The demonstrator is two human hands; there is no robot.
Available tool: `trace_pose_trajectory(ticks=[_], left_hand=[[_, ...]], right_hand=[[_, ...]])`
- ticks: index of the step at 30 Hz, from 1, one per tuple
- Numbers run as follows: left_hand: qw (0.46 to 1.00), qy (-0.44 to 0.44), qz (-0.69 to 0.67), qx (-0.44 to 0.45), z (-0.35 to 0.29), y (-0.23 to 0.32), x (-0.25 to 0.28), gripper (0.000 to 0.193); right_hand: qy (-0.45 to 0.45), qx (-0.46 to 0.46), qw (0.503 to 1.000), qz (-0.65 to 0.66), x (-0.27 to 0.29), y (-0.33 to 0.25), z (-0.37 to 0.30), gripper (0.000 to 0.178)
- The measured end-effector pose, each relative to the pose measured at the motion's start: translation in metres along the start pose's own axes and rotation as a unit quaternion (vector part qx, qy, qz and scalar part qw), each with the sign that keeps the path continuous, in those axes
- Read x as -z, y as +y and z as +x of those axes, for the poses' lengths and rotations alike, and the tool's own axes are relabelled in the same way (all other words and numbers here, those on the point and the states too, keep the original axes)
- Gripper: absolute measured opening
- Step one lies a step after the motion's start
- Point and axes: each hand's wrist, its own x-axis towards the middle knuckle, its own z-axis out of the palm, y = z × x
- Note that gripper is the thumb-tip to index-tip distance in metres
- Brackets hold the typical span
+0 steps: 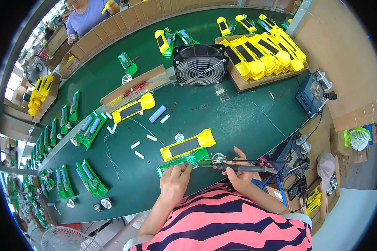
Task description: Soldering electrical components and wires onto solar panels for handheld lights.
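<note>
My left hand (174, 183) is closed in a pinch at the near edge of a green plastic housing (197, 157); what its fingers hold, if anything, is hidden. With my right hand (240, 175) I grip a soldering iron (249, 168), its black handle trailing a cable to the right. The iron's tip points left over the circuit board in the housing. Just beyond lies a yellow casing (184, 146) with a dark panel, touching or nearly touching the green one. A round reflector (218, 157) sits by the housing's right end, partly behind the iron.
A fan (201, 69) stands beyond, beside a cardboard box (249, 85) of yellow casings. Soldering units (310, 98) with solder spools are at right. A blue battery cell (157, 113) and a second yellow casing (134, 108) lie ahead. Green assemblies (92, 178) line the left. Another person (86, 19) works opposite.
</note>
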Motion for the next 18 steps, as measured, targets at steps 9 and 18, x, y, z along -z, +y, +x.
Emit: trace_pose_trajectory(ticks=[9,18], left_hand=[[1.0,0.003,0.011,-0.01,-0.001,-0.001,-0.002,0.027],[1.0,-0.01,0.002,-0.008,0.001,-0.001,0.001,0.027]], right_hand=[[0.013,-0.015,1.0,0.022,-0.002,0.004,-0.003,0.015],[-0.01,-0.027,0.999,0.032,-0.002,0.01,-0.001,0.016]])
